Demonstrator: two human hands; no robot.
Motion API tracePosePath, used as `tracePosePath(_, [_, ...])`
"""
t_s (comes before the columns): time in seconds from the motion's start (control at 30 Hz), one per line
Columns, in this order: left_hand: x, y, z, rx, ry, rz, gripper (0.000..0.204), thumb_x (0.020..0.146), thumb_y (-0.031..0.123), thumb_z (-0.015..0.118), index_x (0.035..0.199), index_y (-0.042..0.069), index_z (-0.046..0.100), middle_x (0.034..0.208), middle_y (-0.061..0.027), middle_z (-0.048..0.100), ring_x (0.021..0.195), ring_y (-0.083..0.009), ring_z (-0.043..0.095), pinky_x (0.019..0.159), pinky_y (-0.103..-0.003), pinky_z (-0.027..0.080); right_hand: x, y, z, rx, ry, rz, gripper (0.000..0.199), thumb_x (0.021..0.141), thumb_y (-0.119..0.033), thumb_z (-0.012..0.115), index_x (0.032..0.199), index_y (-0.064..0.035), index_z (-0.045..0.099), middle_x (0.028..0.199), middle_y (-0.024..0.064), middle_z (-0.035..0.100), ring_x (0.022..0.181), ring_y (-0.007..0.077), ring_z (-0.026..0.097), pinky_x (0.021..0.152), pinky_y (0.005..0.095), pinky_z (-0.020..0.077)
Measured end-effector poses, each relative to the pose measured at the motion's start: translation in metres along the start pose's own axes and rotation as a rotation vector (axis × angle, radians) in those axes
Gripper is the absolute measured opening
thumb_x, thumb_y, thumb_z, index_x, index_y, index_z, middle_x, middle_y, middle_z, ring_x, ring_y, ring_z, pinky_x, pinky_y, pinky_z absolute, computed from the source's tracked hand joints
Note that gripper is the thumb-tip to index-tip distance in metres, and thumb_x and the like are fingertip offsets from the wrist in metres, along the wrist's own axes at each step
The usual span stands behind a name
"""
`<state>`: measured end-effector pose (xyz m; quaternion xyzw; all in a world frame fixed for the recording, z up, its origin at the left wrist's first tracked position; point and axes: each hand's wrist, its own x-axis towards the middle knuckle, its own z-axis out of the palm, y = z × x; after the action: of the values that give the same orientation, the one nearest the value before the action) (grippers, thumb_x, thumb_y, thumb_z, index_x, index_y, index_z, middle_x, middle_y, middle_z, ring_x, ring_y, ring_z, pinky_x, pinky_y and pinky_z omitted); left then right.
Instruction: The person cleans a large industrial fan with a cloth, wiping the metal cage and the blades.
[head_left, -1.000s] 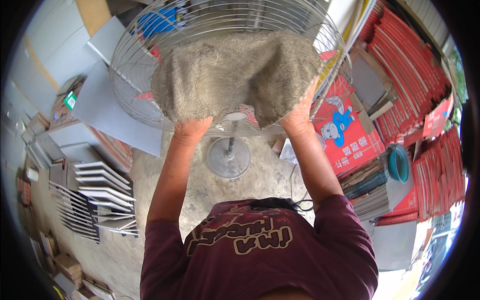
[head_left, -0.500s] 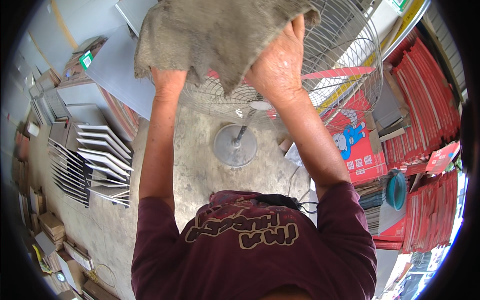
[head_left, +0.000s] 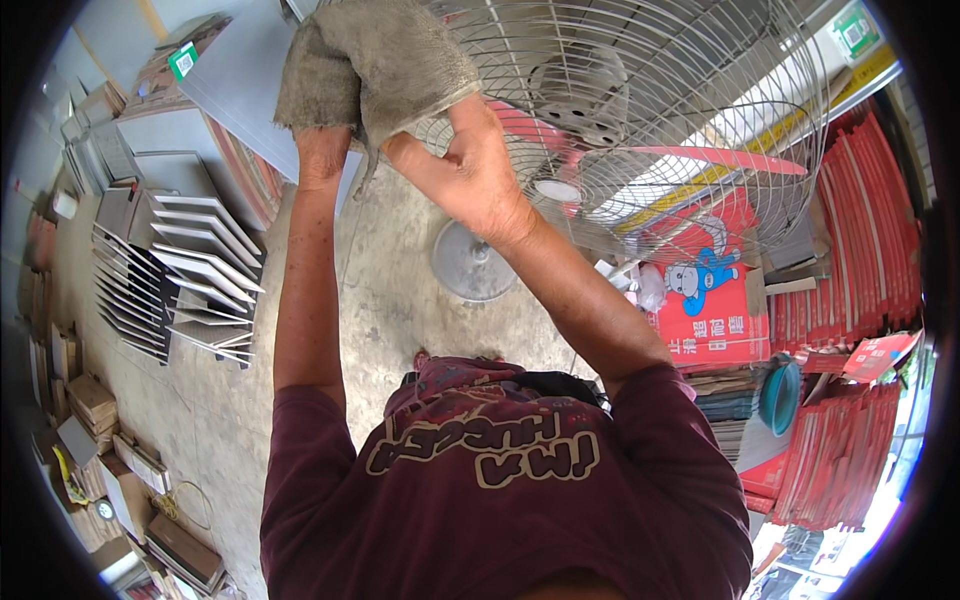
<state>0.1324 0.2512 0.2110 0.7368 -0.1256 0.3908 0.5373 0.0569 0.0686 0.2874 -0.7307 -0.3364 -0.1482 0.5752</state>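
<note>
Both arms are raised in front of a standing fan, and between them hangs a grey, rough-textured rag (head_left: pixel 375 65), bunched up against the upper left edge of the fan's wire guard (head_left: pixel 650 120). The left hand (head_left: pixel 322 155) is clenched on the rag's lower left edge, its fingers buried in the cloth so only the knuckles and wrist show. The right hand (head_left: pixel 470 175) grips the rag's lower right corner, thumb and fingers pinched into the fabric, the back of the hand lying just in front of the wire bars. Behind the guard a pink blade (head_left: pixel 720 160) stretches to the right from the grey hub (head_left: pixel 560 185). Down on the concrete floor (head_left: pixel 390 300) sits the fan's round metal base (head_left: pixel 475 262), almost directly beneath the right wrist. To the left, grey flat panels (head_left: pixel 200 260) stand slotted in a rack, with cardboard boxes (head_left: pixel 90 400) stacked further out along the floor. To the right, red flat cartons (head_left: pixel 860 250) are piled in tall stacks, one red box with a blue cartoon figure (head_left: pixel 705 300) lying near the fan's base, and a teal bowl (head_left: pixel 780 395) rests among the stacks. The person wears a maroon shirt (head_left: pixel 500 500) with pale lettering.
</note>
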Motion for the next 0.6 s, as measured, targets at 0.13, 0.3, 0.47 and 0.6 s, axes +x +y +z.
tracePosePath(0.13, [-0.012, -0.018, -0.005, -0.165, 0.041, -0.286, 0.052, 0.091, 0.025, 0.055, 0.136, 0.004, 0.039, 0.135, -0.0091, 0.046, 0.124, -0.0211, 0.043, 0.102, -0.032, 0.035, -0.003, 0.028, 0.024, 0.327, 0.049, 0.188, 0.036, 0.086, -0.012, 0.062, 0.119, -0.0018, 0.053, 0.109, 0.0032, 0.060, 0.102, 0.0095, 0.053, 0.089, 0.0262, 0.0423])
tracePosePath(0.3, [-0.027, -0.060, -0.006, -0.134, 0.115, -0.309, 0.045, 0.091, 0.015, 0.052, 0.133, 0.001, 0.043, 0.127, -0.0099, 0.053, 0.113, -0.0202, 0.051, 0.096, -0.030, 0.039, -0.009, 0.075, 0.047, 0.534, 0.096, 0.377, 0.029, 0.091, -0.015, 0.057, 0.117, -0.0022, 0.056, 0.105, -0.0005, 0.059, 0.097, 0.0072, 0.052, 0.086, 0.0245, 0.0419])
tracePosePath(0.47, [-0.065, -0.123, 0.002, -0.068, 0.137, -0.304, 0.042, 0.089, 0.002, 0.046, 0.131, 0.000, 0.044, 0.125, -0.0104, 0.054, 0.111, -0.0211, 0.052, 0.095, -0.029, 0.040, -0.030, 0.123, 0.062, 0.545, 0.087, 0.595, 0.023, 0.093, -0.018, 0.055, 0.109, -0.0023, 0.060, 0.100, -0.0023, 0.059, 0.090, 0.0063, 0.050, 0.084, 0.0244, 0.0413])
tracePosePath(0.6, [-0.088, -0.113, 0.021, -0.207, 0.171, -0.644, 0.041, 0.088, 0.003, 0.047, 0.129, 0.000, 0.046, 0.126, -0.0107, 0.054, 0.113, -0.0212, 0.051, 0.096, -0.030, 0.039, -0.056, 0.151, 0.059, 0.584, 0.200, 0.626, 0.018, 0.092, -0.017, 0.056, 0.103, -0.0023, 0.061, 0.096, -0.0029, 0.059, 0.089, 0.0065, 0.050, 0.084, 0.0243, 0.0405])
